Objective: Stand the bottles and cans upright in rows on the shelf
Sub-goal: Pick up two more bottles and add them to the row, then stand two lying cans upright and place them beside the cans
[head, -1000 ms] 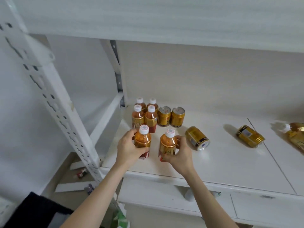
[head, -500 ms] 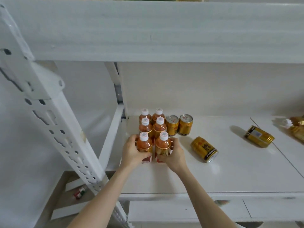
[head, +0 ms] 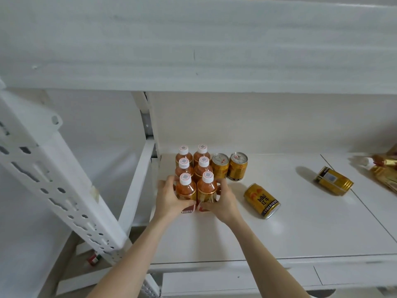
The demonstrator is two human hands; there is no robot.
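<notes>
Several small orange bottles with white caps stand upright in two rows at the left end of the white shelf (head: 300,233). My left hand (head: 169,201) grips the front left bottle (head: 185,187). My right hand (head: 221,203) grips the front right bottle (head: 207,186). Both bottles stand on the shelf, pressed against the pair behind. Two gold cans (head: 220,167) (head: 238,166) stand upright to the right of the bottles. A gold can (head: 262,200) lies on its side next to my right hand. Another gold can (head: 334,183) lies further right.
At the far right edge lies a tipped bottle (head: 380,166) among gold wrapping. An upper shelf board (head: 193,50) hangs overhead. A perforated white upright (head: 53,179) slants at the left, with the floor below it. The wall closes the back of the shelf.
Both hands have pushed the two front bottles back and together, up against the standing rows. The camera has risen, showing more of the upper shelf.
</notes>
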